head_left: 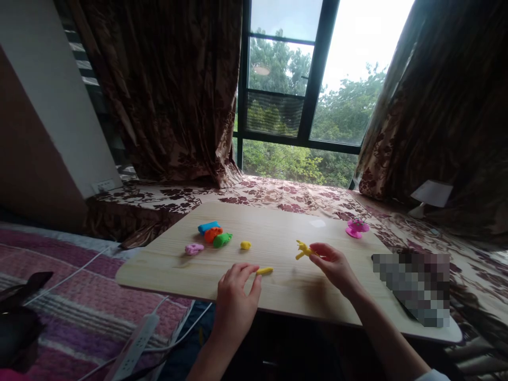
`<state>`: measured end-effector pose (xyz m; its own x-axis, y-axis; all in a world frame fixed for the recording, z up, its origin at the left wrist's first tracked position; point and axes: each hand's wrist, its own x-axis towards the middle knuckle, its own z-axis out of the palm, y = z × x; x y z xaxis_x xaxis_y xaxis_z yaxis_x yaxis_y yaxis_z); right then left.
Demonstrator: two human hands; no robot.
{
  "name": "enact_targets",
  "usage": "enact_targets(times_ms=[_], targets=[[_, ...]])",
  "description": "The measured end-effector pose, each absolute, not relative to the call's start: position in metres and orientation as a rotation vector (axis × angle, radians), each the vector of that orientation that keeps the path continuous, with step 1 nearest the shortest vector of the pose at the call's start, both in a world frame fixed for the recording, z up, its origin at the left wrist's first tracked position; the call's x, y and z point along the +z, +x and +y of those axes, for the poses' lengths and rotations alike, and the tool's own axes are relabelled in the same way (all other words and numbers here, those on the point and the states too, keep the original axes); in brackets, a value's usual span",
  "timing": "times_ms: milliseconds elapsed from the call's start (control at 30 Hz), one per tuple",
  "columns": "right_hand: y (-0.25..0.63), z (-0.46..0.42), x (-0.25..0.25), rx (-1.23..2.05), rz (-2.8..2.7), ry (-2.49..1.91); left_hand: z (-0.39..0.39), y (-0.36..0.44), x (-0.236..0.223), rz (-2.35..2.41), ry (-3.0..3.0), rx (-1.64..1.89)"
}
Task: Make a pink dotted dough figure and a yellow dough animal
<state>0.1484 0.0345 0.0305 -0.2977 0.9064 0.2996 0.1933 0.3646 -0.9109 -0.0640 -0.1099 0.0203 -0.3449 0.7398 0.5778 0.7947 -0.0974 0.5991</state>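
Observation:
My right hand (pixel 331 264) pinches a small yellow clay figure (pixel 303 248) with thin limbs, held just over the right half of the table; the fingers hide part of it. Near the table's front edge lies my left hand (pixel 238 286), thumb and fingers apart. Its fingertips are at the left end of a thin yellow clay roll (pixel 265 271); whether they touch it I cannot tell. A yellow clay lump (pixel 245 245) rests behind that roll. Farther left sit blue (pixel 207 227), orange (pixel 213 234), green (pixel 223 240) and pink clay pieces (pixel 194 249).
On the light wooden table (pixel 159 264), a bright pink stand-like object (pixel 357 228) is at the back right. A blurred-out item (pixel 415 291) occupies the right end. A power strip (pixel 137 344) with white cables lies at lower left. A white lamp (pixel 432 193) stands beyond.

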Motion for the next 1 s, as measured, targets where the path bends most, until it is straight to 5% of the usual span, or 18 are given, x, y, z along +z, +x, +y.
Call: enact_targets(times_ms=[533, 1000], targets=[[0.149, 0.047, 0.037, 0.943, -1.915, -1.100, -0.085, -0.061, 0.022, -2.120, -1.901, -1.126], [0.130, -0.072, 0.072, 0.674, -2.134, -0.618, -0.131, -0.032, 0.062, -2.293, -2.273, -1.869]])
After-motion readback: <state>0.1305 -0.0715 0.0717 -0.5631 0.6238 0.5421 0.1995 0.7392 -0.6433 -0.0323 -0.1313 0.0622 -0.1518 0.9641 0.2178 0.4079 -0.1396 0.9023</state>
